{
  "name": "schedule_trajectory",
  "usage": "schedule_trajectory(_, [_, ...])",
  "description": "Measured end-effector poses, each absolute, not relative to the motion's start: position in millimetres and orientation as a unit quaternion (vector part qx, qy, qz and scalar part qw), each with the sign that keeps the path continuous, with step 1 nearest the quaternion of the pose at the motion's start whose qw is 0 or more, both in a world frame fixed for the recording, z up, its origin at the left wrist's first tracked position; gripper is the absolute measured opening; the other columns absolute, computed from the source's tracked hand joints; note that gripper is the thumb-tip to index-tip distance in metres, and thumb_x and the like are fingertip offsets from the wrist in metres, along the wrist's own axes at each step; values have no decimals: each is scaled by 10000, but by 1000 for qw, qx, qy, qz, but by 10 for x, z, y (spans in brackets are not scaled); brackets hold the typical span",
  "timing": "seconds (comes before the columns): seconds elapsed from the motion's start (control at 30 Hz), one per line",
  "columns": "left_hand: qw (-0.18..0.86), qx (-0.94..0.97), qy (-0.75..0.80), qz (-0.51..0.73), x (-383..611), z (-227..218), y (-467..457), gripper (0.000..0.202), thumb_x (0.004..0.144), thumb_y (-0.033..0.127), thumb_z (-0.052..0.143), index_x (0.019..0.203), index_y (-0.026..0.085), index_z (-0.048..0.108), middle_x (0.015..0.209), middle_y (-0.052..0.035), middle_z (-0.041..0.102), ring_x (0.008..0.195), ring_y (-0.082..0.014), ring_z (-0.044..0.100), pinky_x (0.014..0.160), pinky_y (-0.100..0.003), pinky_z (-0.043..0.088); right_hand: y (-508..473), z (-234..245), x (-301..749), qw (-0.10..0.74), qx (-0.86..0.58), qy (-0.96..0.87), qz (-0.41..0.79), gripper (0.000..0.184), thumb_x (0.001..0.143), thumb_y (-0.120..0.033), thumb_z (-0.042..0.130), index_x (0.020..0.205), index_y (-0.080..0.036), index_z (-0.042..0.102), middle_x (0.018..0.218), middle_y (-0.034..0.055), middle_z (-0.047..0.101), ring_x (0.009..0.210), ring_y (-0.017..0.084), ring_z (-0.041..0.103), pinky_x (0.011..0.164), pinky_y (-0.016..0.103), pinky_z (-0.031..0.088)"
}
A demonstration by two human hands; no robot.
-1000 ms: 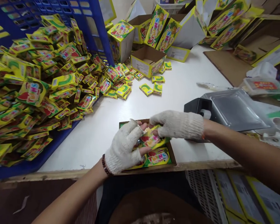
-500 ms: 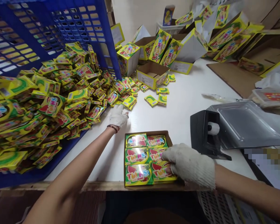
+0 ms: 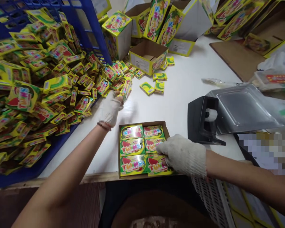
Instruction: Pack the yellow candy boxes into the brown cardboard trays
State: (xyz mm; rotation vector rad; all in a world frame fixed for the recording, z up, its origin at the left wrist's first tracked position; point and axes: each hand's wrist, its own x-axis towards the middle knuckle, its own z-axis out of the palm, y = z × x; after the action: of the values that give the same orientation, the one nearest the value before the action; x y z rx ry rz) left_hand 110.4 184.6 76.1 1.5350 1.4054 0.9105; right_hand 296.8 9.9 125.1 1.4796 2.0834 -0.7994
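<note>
Six packets (image 3: 132, 147) lie face up in a carton (image 3: 166, 128) on the table (image 3: 178, 95), the right hand (image 3: 185, 154) over their edge, its grip impossible to tell from here; the left hand (image 3: 108, 109) pinches a tilted packet (image 3: 126, 89) beside the heap (image 3: 59, 82).

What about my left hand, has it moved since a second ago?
Yes, your left hand went leftward and away from you, from over the open carton to the loose small boxes.

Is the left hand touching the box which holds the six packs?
Apart. In the head view, white table shows plainly between the left hand and the box.
</note>
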Motion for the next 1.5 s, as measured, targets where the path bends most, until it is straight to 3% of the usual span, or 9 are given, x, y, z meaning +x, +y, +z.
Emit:
schedule_trajectory(0.17, [719,419,401,383,969,909,761,423,714,353,610,1116,227,563,1131,-54,628,910,-188,630,812,-352,553,152,1300,2791,287,501,783,-233,158,785,-195,634,921,-163,707,955,152,692,961,318,626,759,393,429])
schedule_trajectory(0.5, [794,318,343,388,854,885,349,369,755,336,563,1102,220,609,1173,-77,636,1095,-270,595,932,-441,525,115,1190,2703,259,501,781,-268,197,810,-215,634,973,-114,677,983,163,703,901,302,671,757,377,471])
schedule_trajectory(0.6, [816,279,343,372,867,937,374,354,788,361,505,1095,221,610,1143,-90,638,1019,-265,617,886,-465,534,147,1168,2832,82,584,742,-319,295,896,-254,513,1141,-132,625,1062,137,693,970,263,654,840,368,484])
schedule_trajectory(0.73, [846,261,334,324,949,982,383,441,802,378,503,1203,219,593,1082,-95,666,864,-234,638,709,-379,559,265,1295,2962,-241,623,634,-390,696,873,-313,547,1486,-161,253,1353,155,542,965,190,625,843,329,518])
schedule_trajectory(0.83, [854,264,298,334,1057,1008,366,445,808,335,541,1242,244,579,1051,-58,677,819,-190,634,677,-304,553,345,1405,2969,-296,610,582,-449,755,839,-341,595,1479,-163,238,1366,172,522,965,195,620,802,324,535])
schedule_trajectory(1.07, [672,575,356,301,989,970,553,305,907,394,482,1085,228,666,1052,-59,660,966,-222,609,891,-358,509,446,1314,3125,-208,550,633,-503,428,913,-355,462,1272,-130,520,1147,109,665,991,203,624,845,324,509])
schedule_trajectory(1.27, [214,779,556,192,895,962,1569,247,859,275,479,1022,190,645,1040,-57,642,1041,-214,572,934,-314,467,667,1338,2985,154,488,802,-307,267,842,-188,511,1039,-150,688,1079,128,698,983,260,654,823,353,488])
schedule_trajectory(1.4, [174,759,615,127,1117,689,2197,280,836,290,525,1064,171,637,1104,-128,609,1057,-290,575,932,-403,462,682,1239,2685,316,457,785,-276,409,714,-110,677,1122,-84,653,1087,189,691,982,312,674,761,350,511])
schedule_trajectory(1.5, [164,751,631,102,1286,457,2447,378,745,352,668,1087,195,628,1194,-158,571,1155,-366,528,983,-483,424,610,1070,2609,278,488,788,-253,440,689,-103,712,1122,-91,637,1097,194,669,1005,313,663,787,357,518])
